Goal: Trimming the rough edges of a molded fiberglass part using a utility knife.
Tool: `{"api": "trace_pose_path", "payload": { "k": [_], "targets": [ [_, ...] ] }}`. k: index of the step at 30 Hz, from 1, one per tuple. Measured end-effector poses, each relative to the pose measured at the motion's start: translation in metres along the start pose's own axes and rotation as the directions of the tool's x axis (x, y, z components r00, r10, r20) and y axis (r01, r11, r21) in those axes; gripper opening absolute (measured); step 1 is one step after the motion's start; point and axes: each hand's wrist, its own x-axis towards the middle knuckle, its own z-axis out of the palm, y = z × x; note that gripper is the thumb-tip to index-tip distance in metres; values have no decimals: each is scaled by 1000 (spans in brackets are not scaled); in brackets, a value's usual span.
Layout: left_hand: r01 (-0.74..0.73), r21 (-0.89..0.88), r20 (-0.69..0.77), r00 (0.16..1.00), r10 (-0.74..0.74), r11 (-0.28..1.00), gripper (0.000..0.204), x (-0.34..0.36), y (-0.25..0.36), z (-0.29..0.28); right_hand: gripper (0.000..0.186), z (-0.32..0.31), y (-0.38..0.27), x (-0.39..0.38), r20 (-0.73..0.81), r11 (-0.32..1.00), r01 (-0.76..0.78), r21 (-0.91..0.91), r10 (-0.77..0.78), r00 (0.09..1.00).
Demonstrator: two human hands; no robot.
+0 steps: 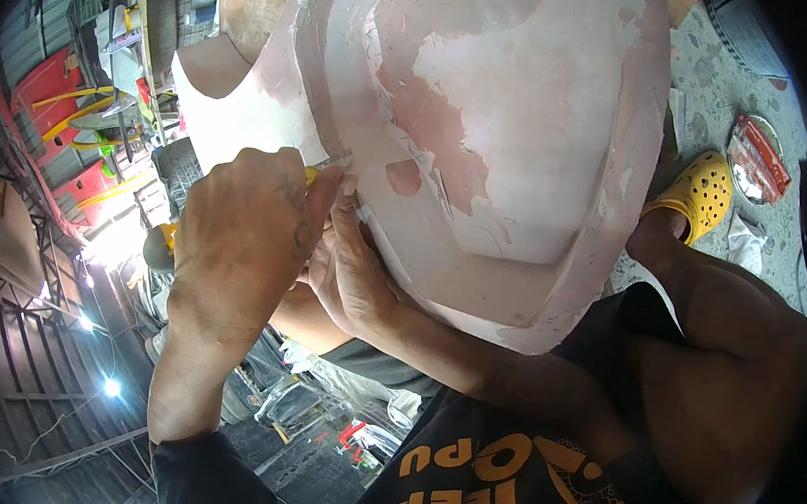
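A large moulded panel (pixel 516 120), white with patches of pinkish filler, lies across the view in front of me. My left hand (pixel 240 227) is closed around a small yellow-handled tool (pixel 311 174); its grey metal end meets the panel's left edge, and most of the handle is hidden in my grip. Just beneath, my right hand (pixel 352 265) has its palm turned up and fingers bent. Its fingertips come together beside the tool's metal end, at the panel's rim. Whatever those fingers pinch is hidden.
My foot in a yellow clog (pixel 702 195) is on the speckled floor at right, near a round tray (pixel 758 156) with a red packet. A yellow-and-black object (pixel 162 246) sits beyond my left hand. A red-handled tool (pixel 352 434) lies below my arms.
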Motion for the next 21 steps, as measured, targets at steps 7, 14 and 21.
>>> {"api": "trace_pose_path", "payload": {
  "k": [7, 14, 21],
  "targets": [
    [-14, 38, 49, 999, 12, 999, 47, -7, 1, -9, 81, -1, 3, -1, -24, 999, 36, -12, -37, 999],
    [-38, 14, -6, 999, 38, 999, 45, -9, -1, -5, 84, -2, -1, -3, -10, 998, 25, -63, -26, 1000],
    [-33, 62, -5, 999, 34, 998, 45, -8, -1, -2, 83, -2, 2, -2, -14, 998, 23, -55, -24, 1000]
  ]
}}
